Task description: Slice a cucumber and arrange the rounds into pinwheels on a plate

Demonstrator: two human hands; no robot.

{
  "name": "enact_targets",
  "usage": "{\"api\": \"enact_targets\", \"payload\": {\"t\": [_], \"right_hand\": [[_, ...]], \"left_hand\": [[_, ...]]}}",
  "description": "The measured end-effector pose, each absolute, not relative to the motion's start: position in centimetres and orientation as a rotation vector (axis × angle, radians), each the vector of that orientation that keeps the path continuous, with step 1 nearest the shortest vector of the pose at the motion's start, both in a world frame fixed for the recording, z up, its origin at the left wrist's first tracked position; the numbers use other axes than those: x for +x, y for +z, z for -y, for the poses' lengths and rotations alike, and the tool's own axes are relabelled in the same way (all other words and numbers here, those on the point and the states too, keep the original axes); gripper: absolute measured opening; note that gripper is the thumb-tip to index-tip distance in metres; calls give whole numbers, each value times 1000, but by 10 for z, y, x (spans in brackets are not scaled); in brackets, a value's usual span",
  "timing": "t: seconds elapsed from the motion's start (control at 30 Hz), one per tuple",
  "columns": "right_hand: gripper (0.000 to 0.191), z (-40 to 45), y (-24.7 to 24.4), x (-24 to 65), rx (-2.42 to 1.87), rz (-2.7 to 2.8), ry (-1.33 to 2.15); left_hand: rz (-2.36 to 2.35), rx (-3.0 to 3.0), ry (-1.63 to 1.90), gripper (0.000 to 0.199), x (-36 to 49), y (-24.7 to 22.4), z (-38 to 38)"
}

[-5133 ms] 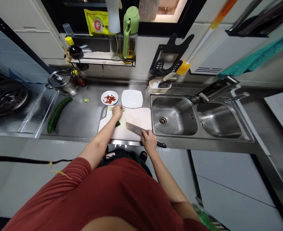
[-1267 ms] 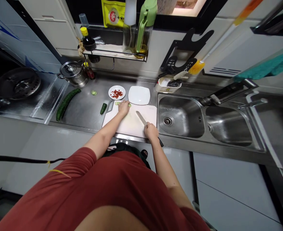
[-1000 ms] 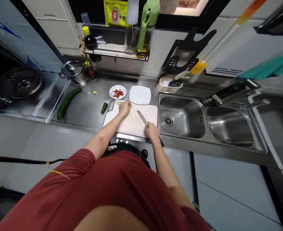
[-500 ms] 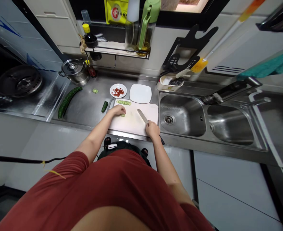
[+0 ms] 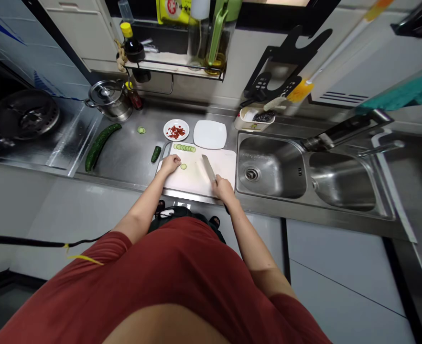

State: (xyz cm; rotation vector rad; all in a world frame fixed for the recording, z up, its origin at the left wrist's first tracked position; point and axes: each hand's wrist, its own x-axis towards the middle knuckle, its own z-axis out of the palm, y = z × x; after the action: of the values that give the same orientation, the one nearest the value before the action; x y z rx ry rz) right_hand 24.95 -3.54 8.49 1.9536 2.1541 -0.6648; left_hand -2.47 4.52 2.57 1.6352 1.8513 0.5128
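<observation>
On the white cutting board (image 5: pixel 196 184) a single cucumber slice (image 5: pixel 184 166) lies flat. Just left of it is my left hand (image 5: pixel 169 165), fingers loosely bent and nothing visible in them. My right hand (image 5: pixel 225 189) grips a kitchen knife (image 5: pixel 208 167) by its handle, with the blade pointing away over the board's right half. A row of overlapping cucumber slices (image 5: pixel 184 148) runs along the board's far left edge. Beside the board, on the steel counter, rests a short cucumber piece (image 5: pixel 156 154).
Behind the board stand a plate of chopped red pieces (image 5: pixel 176 130) and a bare white plate (image 5: pixel 210 134). A long cucumber (image 5: pixel 101 145), a few slices (image 5: pixel 141 130) and a lidded pot (image 5: pixel 110 100) are to the left. The double sink (image 5: pixel 271 167) adjoins on the right.
My left hand has drawn left, off the single cucumber slice, which now lies uncovered. The knife in my right hand has shifted slightly left and its blade has turned. The view has tilted a little.
</observation>
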Motion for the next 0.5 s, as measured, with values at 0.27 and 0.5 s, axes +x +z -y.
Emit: {"api": "enact_targets", "payload": {"t": [0.27, 0.5], "right_hand": [[27, 54, 90, 204, 1742, -2264, -714], [25, 57, 90, 196, 1701, -2248, -702]], "left_hand": [[-1928, 1635, 508, 22, -22, 19, -47], [-1947, 1585, 440, 23, -21, 21, -50]]}}
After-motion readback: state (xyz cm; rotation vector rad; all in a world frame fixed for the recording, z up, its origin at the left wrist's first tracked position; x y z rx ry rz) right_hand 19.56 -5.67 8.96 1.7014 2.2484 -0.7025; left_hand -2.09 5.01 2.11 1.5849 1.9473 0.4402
